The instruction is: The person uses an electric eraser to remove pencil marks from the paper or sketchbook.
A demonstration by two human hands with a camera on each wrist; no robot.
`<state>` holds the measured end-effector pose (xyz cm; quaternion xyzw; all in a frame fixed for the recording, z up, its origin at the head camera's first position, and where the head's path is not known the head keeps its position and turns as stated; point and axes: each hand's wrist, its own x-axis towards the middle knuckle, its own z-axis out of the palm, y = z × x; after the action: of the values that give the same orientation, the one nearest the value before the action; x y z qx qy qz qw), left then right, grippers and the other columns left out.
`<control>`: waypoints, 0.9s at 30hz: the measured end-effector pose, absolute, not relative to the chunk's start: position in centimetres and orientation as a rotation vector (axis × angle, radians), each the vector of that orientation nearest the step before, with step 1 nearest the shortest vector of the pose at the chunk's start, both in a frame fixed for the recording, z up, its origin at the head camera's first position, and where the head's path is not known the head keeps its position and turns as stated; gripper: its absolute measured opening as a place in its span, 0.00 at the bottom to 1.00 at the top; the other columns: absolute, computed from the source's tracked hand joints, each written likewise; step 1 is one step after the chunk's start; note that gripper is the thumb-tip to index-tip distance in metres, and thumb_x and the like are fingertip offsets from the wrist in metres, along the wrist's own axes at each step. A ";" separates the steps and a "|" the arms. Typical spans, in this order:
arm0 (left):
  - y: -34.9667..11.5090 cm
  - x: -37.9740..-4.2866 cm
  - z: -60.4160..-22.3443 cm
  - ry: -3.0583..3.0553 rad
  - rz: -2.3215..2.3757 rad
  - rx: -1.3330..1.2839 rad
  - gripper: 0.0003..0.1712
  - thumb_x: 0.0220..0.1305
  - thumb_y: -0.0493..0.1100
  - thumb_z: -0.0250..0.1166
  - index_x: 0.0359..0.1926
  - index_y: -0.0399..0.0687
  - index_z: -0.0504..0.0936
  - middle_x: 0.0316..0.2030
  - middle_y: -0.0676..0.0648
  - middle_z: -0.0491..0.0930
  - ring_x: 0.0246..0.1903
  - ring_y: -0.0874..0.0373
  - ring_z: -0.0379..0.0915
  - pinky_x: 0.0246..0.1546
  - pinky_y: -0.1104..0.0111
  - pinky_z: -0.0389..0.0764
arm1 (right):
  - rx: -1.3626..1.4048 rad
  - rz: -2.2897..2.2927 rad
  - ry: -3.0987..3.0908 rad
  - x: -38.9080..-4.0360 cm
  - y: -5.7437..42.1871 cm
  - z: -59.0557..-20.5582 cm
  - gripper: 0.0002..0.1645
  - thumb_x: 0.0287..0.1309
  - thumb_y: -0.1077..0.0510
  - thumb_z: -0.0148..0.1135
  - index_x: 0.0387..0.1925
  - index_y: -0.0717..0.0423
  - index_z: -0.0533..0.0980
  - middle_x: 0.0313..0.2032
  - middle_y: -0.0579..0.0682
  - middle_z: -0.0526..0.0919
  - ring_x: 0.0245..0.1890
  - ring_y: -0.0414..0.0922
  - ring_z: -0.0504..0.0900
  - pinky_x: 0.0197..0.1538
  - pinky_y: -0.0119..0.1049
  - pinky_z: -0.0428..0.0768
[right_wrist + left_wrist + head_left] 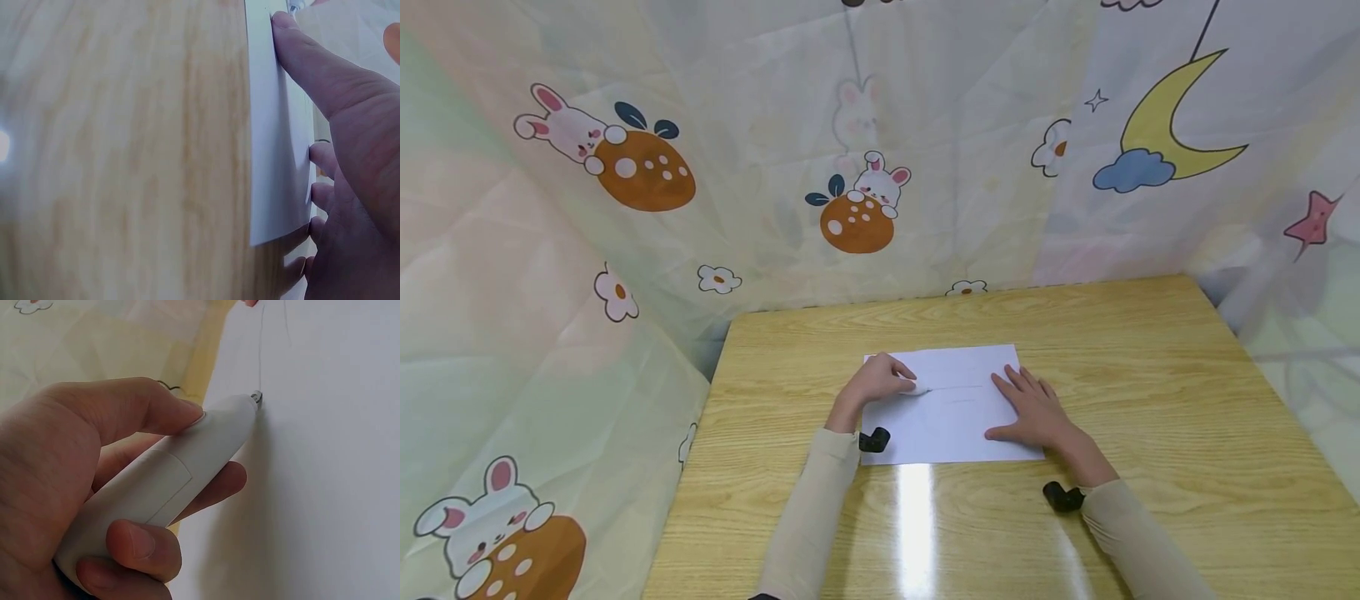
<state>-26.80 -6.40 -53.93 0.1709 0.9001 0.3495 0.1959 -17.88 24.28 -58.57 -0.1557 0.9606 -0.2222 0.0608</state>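
Note:
A sheet of white paper (955, 437) lies on the wooden table, with two thin lines drawn across its middle. My left hand (878, 379) grips a thick white pen-shaped tool (156, 481) with a small metal tip. In the left wrist view the thumb and fingers wrap its body, and the tip is right at the end of one line. My right hand (1033, 412) rests spread over the paper's right edge, thumb and fingers apart. In the right wrist view its thumb (306, 53) presses on the sheet near the paper's edge.
The wooden table (1150, 375) extends around the sheet on all sides. A patterned curtain (760, 208) with rabbits hangs behind and at the sides. Black wrist cameras (1063, 497) sit at both sleeves. Light reflects off the tabletop in front of the paper.

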 end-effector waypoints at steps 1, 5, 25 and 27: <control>-6.3 -26.8 -53.9 2.522 0.980 0.485 0.11 0.57 0.46 0.69 0.39 0.49 0.90 0.42 0.51 0.85 0.29 0.63 0.70 0.31 0.70 0.71 | -0.472 -0.676 2.907 -17.9 24.3 -58.6 0.65 0.42 0.27 0.69 0.73 0.58 0.57 0.72 0.65 0.50 0.71 0.65 0.43 0.65 0.66 0.42; -6.3 -26.8 -53.9 2.522 0.981 0.475 0.11 0.57 0.46 0.69 0.39 0.49 0.90 0.42 0.51 0.84 0.25 0.62 0.67 0.28 0.70 0.68 | -0.475 -0.677 2.907 -17.9 24.3 -58.6 0.65 0.42 0.27 0.69 0.73 0.58 0.57 0.72 0.65 0.50 0.71 0.65 0.43 0.65 0.65 0.42; -6.5 -26.8 -54.2 2.511 1.018 0.457 0.09 0.57 0.45 0.69 0.38 0.50 0.90 0.43 0.51 0.84 0.31 0.61 0.72 0.33 0.69 0.72 | -0.468 -0.678 2.888 -17.8 24.3 -58.5 0.65 0.42 0.27 0.69 0.73 0.58 0.56 0.73 0.64 0.49 0.72 0.65 0.42 0.65 0.65 0.41; -6.4 -26.8 -54.2 2.510 1.022 0.464 0.09 0.57 0.46 0.69 0.38 0.50 0.90 0.43 0.51 0.84 0.31 0.61 0.71 0.32 0.69 0.71 | -0.463 -0.672 2.887 -17.8 24.3 -58.4 0.65 0.42 0.27 0.69 0.73 0.58 0.56 0.73 0.64 0.49 0.72 0.65 0.42 0.65 0.65 0.41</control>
<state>-26.79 -6.39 -54.21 0.1656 0.8953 0.3647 0.1948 -17.84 24.32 -58.42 -0.1540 0.9599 -0.2235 0.0705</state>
